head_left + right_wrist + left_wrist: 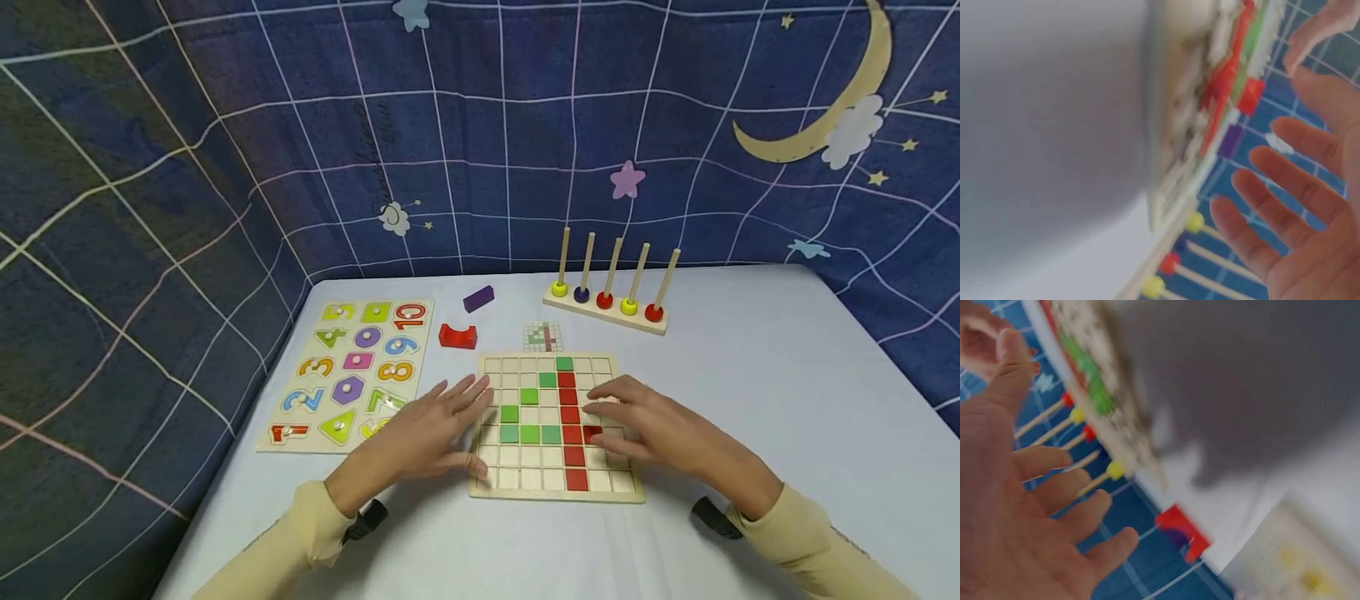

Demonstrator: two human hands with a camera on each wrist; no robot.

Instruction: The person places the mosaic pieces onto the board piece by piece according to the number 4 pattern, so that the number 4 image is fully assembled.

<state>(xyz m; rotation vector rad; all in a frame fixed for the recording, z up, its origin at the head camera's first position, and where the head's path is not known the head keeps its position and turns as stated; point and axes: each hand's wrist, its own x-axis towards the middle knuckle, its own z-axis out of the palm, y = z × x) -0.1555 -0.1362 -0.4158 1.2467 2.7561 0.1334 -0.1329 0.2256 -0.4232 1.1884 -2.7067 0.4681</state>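
While both hands, left hand (427,433) and right hand (660,433), hover spread and empty over one grid board (557,492) mid-desk (787,400): one number puzzle (348,375), one five-peg rack (609,310), two loose blocks, red (457,336) and purple (478,298)

The head view was evenly and softly lit, sharp, with faint shadows on the surface (750,375). Both wrist views were heavily blurred, and the backdrop bowed at the edges.

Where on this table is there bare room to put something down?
The table lies bare right of the grid board and peg rack, and along the near edge between the sleeves. It is crowded at left, round the number puzzle, red block and purple block.
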